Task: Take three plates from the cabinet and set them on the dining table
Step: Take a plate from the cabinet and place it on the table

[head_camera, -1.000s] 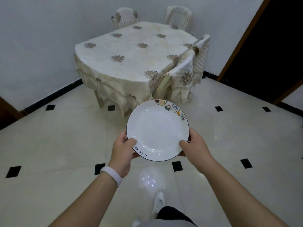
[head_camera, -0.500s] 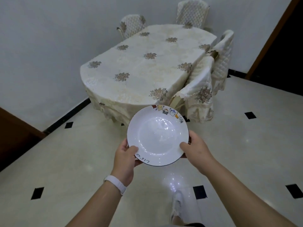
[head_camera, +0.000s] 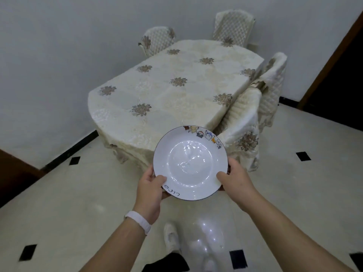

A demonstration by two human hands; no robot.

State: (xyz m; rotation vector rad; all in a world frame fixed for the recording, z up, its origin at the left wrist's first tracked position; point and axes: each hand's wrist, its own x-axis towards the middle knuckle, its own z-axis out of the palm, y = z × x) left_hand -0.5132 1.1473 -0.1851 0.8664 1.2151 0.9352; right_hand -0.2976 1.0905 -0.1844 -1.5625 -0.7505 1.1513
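A white plate (head_camera: 190,162) with small coloured drawings on its far rim and dark lettering on its near rim is held level in front of me. My left hand (head_camera: 152,190) grips its near-left rim, thumb on top. My right hand (head_camera: 236,178) grips the right rim. Whether more plates are stacked under it is hidden. The dining table (head_camera: 176,95), under a cream cloth with brown flower motifs, stands just beyond the plate with its near end closest to me. Its top bears no dishes.
Covered chairs stand around the table: one close at the right (head_camera: 242,134), another behind it (head_camera: 274,79), two at the far end (head_camera: 157,40) (head_camera: 232,26). A grey wall runs on the left, a dark doorway (head_camera: 337,79) on the right. The floor is glossy cream tile.
I have walked closer to the table, which now looks larger and nearer. Both hands keep the same hold on the plate.
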